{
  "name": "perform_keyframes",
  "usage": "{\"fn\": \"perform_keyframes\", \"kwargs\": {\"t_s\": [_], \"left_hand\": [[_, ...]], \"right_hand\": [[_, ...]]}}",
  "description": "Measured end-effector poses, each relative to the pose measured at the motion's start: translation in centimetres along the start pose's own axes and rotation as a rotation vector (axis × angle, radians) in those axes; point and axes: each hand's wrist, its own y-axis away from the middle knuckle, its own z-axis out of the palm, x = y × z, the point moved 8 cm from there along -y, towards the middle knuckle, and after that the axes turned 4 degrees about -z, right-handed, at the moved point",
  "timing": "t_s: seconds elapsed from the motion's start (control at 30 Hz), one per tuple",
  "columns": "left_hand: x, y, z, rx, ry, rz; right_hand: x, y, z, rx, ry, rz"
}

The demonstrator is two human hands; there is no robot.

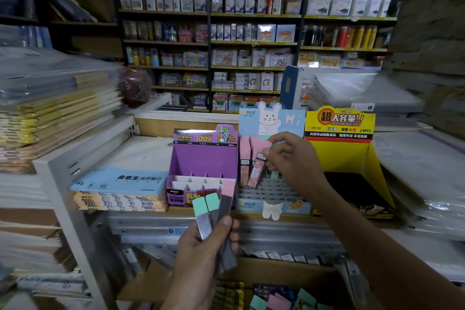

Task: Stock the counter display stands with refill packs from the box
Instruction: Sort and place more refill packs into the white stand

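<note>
My left hand (201,254) grips three slim refill packs (214,211), two with green caps and one with a pink cap, fanned upright in front of the counter. My right hand (292,161) pinches one pink refill pack (256,171) tilted over the grid of slots in the light-blue bunny display stand (271,121). Several pink packs (245,151) stand in that stand's back left rows. A purple display stand (203,158) with white dividers sits to its left, a yellow display stand (347,148) to its right. The box (271,299) with more green and pink packs lies below at the bottom edge.
A stack of blue and orange loose-leaf paper packs (120,189) lies left of the purple stand. Piles of wrapped notebooks (57,113) fill the left side. Wrapped paper stacks (415,163) crowd the right. Stocked wall shelves (251,43) stand behind the counter.
</note>
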Motion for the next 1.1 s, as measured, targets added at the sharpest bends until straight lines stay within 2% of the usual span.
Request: {"fn": "perform_keyframes", "kwargs": {"t_s": [0.2,0.37,0.7,1.0,1.1], "left_hand": [[0.3,-0.4,0.3,0.011,0.007,-0.008],[0.1,-0.9,0.4,0.022,0.003,-0.007],[0.0,-0.9,0.6,0.013,0.03,-0.015],[-0.4,-1.1,0.3,0.051,0.061,-0.017],[-0.6,-1.2,0.3,0.053,0.048,-0.027]], "right_hand": [[0.2,-0.5,0.8,-0.067,0.059,-0.033],[0.5,-0.4,1.7,-0.07,0.004,0.0],[-1.6,-0.1,3.9,-0.155,0.248,-0.199],[-1.4,0.3,3.9,-0.188,0.247,-0.155],[-1.9,1.0,2.8,-0.12,0.31,-0.16]]}}
